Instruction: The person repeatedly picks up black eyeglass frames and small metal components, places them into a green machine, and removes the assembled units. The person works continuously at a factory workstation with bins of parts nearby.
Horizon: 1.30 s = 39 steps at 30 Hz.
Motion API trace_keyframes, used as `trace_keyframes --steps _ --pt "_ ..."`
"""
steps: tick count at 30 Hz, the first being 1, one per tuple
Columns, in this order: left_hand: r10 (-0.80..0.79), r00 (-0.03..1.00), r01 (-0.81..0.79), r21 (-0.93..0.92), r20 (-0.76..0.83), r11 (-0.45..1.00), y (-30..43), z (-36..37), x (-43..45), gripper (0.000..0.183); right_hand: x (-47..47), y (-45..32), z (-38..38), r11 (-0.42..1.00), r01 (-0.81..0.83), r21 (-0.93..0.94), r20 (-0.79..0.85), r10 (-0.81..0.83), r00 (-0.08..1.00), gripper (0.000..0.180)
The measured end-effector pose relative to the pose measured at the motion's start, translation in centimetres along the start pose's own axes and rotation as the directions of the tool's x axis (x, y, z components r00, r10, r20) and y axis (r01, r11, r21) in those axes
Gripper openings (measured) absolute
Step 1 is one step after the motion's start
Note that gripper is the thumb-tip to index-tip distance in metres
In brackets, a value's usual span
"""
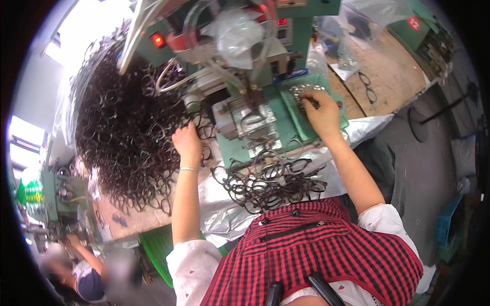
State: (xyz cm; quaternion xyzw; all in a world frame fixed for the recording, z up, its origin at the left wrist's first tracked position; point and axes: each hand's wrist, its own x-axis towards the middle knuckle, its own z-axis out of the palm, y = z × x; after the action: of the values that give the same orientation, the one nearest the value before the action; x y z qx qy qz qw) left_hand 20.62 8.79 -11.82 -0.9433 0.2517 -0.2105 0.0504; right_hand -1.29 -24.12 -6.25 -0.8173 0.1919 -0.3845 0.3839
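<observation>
My right hand [320, 113] reaches into a green plastic tray [303, 126], its fingertips down at a heap of small shiny metal parts [309, 88]. Whether it pinches one is hidden. At the edge of a tall pile of dark eyeglass frames [126, 126], my left hand [187, 143] is curled with its back to me. Some frames show beside its fingers, but I cannot see whether it grips one. Between my hands stands a green bench machine [281, 103] with a metal fixture [252, 120] under its head. A second heap of eyeglass frames [268, 179] lies against my apron.
Clear tubes [191, 26] and a plastic bag [239, 36] hang over the machine head. One eyeglass frame [368, 88] lies on the wooden table [398, 69] at right. Silvery sheeting [218, 206] covers the front edge. A green basket [157, 252] and co-workers are at lower left.
</observation>
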Motion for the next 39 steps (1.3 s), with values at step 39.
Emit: trace_keyframes --steps 39 --pt "0.291 0.917 0.399 -0.628 0.273 -0.668 9.7 -24.7 -8.6 0.027 -0.1 -12.4 1.7 0.828 -0.191 0.527 0.281 0.043 0.959 0.052"
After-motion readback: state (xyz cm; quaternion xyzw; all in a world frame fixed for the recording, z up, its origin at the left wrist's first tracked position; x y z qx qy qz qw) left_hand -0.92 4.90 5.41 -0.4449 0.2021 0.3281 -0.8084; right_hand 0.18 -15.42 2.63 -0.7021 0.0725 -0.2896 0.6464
